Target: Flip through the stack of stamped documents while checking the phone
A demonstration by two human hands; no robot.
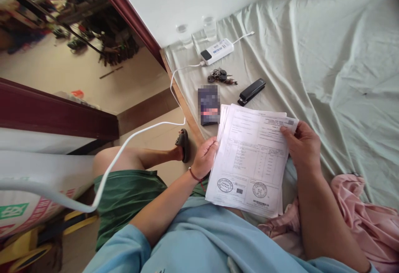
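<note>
Between my hands, over my lap, is a stack of printed papers [249, 161]. The top sheet carries a table, round and oval stamps and a barcode. Along the left edge, my left hand [205, 156] is closed on the stack, its fingers partly hidden behind the sheets. My right hand [304, 144] pinches the upper right corner, thumb on top. The sheets are fanned slightly out of line. Just beyond the papers lies a black stapler [252, 91] on the cloth, touched by neither hand. A dark, blurred-out box or pack [208, 104] sits to its left.
A bunch of keys [222, 76] and a white power bank [217, 51] lie farther back on the light green cloth [336, 65]. Two clear plastic cups [210, 28] stand by the wall. A white cable [124, 140] crosses on the left. Pink fabric [364, 210] lies at right.
</note>
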